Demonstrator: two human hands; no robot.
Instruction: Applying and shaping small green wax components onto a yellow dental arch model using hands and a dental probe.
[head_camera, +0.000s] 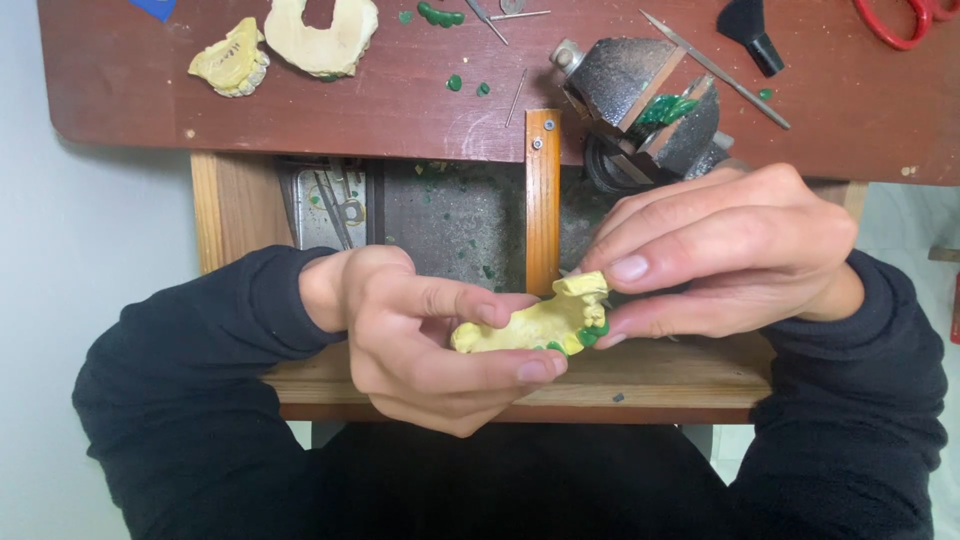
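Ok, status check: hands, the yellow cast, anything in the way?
Left hand cradles yellow cast. Right hand pinches its green-wax end. Both over the wooden tray; vise behind, nothing blocking.

The yellow plaster tooth model in my fingers looks chalky and dull, with shiny green wax on it. My workbench is scratched brown wood. The vise is rough grey metal.

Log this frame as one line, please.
left hand: holds yellow cast | right hand: pinches cast end by green wax | bench: vise, two casts, scissors
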